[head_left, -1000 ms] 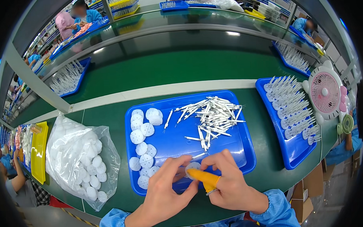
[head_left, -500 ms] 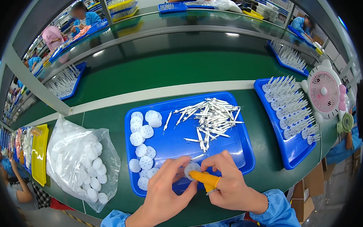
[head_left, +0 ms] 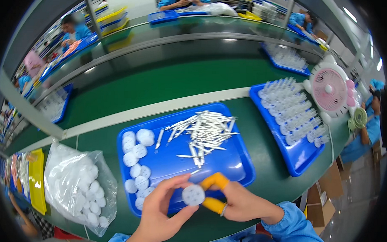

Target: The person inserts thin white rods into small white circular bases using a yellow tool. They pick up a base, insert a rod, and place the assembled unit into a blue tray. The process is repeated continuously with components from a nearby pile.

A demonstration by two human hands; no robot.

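Observation:
My left hand [head_left: 162, 211] and my right hand [head_left: 239, 202] meet over the near edge of a blue tray [head_left: 237, 162]. Together they pinch a small white round disc [head_left: 193, 195] with several holes. Yellow finger covers [head_left: 213, 190] sit on my right thumb and forefinger. On the tray lie a heap of thin white sticks [head_left: 202, 133] at the back and several white discs [head_left: 135, 161] along its left side.
A clear bag of white discs [head_left: 78, 189] lies to the left. A second blue tray of finished white parts [head_left: 291, 117] stands to the right, beside a pink desk fan [head_left: 331, 90]. A yellow tray [head_left: 36, 182] is far left. Other people work beyond the green belt.
Both hands stay at the tray's near edge. The disc now faces the camera flat between my fingers. My head has tilted slightly.

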